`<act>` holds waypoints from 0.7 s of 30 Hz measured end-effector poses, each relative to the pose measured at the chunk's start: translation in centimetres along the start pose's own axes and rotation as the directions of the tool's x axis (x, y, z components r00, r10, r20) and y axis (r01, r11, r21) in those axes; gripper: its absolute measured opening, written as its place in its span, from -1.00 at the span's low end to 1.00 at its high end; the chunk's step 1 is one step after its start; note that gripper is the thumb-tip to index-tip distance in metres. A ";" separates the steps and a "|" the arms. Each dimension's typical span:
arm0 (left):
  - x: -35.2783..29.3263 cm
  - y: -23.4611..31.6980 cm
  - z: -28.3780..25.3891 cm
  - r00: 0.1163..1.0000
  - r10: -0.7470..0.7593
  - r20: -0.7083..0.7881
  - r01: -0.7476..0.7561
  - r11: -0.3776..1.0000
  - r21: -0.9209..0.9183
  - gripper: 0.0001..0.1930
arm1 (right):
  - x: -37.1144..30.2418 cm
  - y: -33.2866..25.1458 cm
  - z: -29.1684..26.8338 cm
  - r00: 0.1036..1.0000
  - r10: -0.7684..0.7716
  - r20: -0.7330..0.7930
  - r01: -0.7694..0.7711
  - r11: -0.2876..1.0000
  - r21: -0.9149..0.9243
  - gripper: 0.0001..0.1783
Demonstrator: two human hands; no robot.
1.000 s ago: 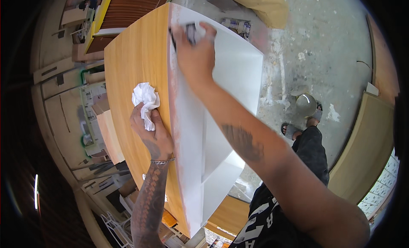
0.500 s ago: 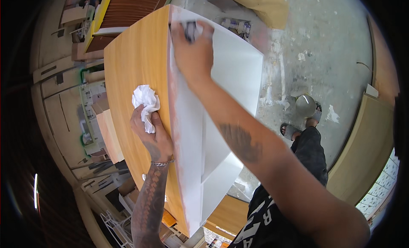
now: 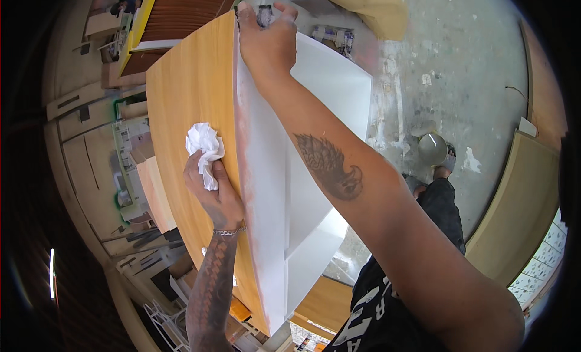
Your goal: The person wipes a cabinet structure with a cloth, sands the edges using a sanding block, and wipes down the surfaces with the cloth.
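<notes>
A wood-grain panel (image 3: 187,79) meets a white, open-fronted cabinet body (image 3: 266,249) along a long edge with a smeared pinkish strip. My left hand (image 3: 215,194) rests on the wood-grain face, its fingers closed around a crumpled white cloth (image 3: 204,140). At the cabinet's far corner, my right hand (image 3: 269,46) is bent over the white edge. Between its fingers shows part of a dark grey pad (image 3: 265,16); the rest is hidden by the hand, so its exact kind is unclear.
On the concrete floor (image 3: 448,67) to the right, a round grey container (image 3: 433,149) stands beside my feet. A tan panel (image 3: 514,213) leans at the far right. A brown slatted piece with a yellow edge (image 3: 187,16) stands at the back left. White wire racks (image 3: 163,325) lie lower left.
My right hand has slid farther away along the white edge to the corner, taking the dark pad with it. The left hand and cloth stay nearly in place.
</notes>
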State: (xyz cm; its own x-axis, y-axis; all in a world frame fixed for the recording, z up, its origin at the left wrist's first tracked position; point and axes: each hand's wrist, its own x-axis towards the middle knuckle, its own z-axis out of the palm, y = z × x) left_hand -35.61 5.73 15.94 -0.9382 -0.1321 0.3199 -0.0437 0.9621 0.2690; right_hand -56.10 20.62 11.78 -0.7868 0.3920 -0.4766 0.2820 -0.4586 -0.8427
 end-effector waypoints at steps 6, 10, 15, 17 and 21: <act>0.0 -0.5 -0.5 1.000 -0.017 0.015 0.016 0.999 0.032 -0.65 | -1.3 1.2 -0.4 0.999 0.007 0.036 -0.006 0.999 -0.041 -0.21; -0.1 -0.4 -0.5 0.999 -0.037 0.006 0.037 0.999 0.011 -0.64 | -0.4 0.2 -0.2 0.994 0.074 0.075 -0.072 0.997 -0.024 -0.18; 0.2 -0.1 -0.4 1.000 -0.028 0.005 0.028 1.000 0.011 -0.64 | 0.1 0.5 -0.1 0.996 0.052 0.071 -0.050 0.998 -0.031 -0.15; -0.2 -0.2 -0.6 1.000 -0.027 0.000 0.027 1.000 -0.015 -0.64 | 0.1 0.1 -0.1 0.997 0.047 0.054 -0.044 0.997 -0.062 -0.14; -0.1 -0.7 -0.5 1.000 -0.001 0.007 0.001 0.999 0.050 -0.64 | -1.4 1.4 -0.7 0.986 0.093 0.137 -0.092 0.996 -0.012 -0.14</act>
State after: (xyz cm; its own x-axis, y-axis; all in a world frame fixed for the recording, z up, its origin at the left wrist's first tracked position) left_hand -35.36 5.00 16.16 -0.9406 -0.1313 0.3131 -0.0613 0.9727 0.2237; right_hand -54.25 19.97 11.05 -0.8248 0.2350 -0.5142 0.3598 -0.4835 -0.7980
